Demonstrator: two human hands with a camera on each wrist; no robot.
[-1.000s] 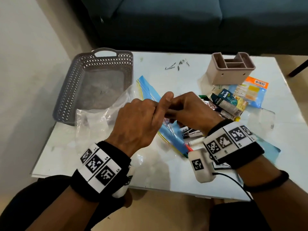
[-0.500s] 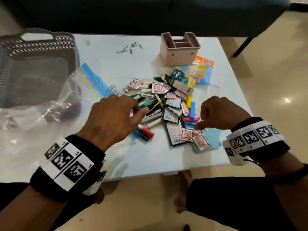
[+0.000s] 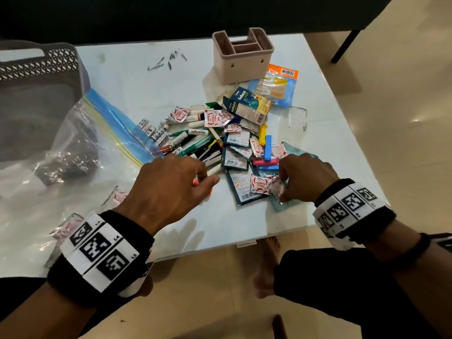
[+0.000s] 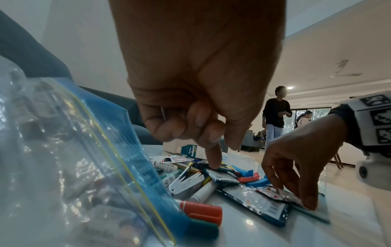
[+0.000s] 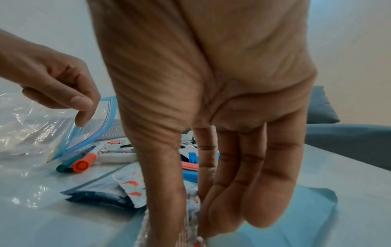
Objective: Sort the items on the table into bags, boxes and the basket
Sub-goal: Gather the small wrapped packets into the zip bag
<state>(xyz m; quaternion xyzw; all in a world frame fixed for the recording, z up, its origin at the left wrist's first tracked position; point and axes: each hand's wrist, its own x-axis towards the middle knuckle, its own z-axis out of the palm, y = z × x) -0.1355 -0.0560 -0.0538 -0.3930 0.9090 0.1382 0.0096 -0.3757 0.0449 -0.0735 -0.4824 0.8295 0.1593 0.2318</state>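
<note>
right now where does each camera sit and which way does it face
head: on the head, looking down at table; both hands, wristbands.
left wrist: under left hand, facing pile, room beyond.
right wrist: under right hand, facing the sachet it pinches.
shared: orange-capped marker in both wrist views.

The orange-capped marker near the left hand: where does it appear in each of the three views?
Head: orange-capped marker at centre, mostly hidden under the left hand.
Left wrist: bottom centre, beside the zip bag.
Right wrist: lower left, cap toward camera.
Shared landmark: the zip bag's blue strip.
</note>
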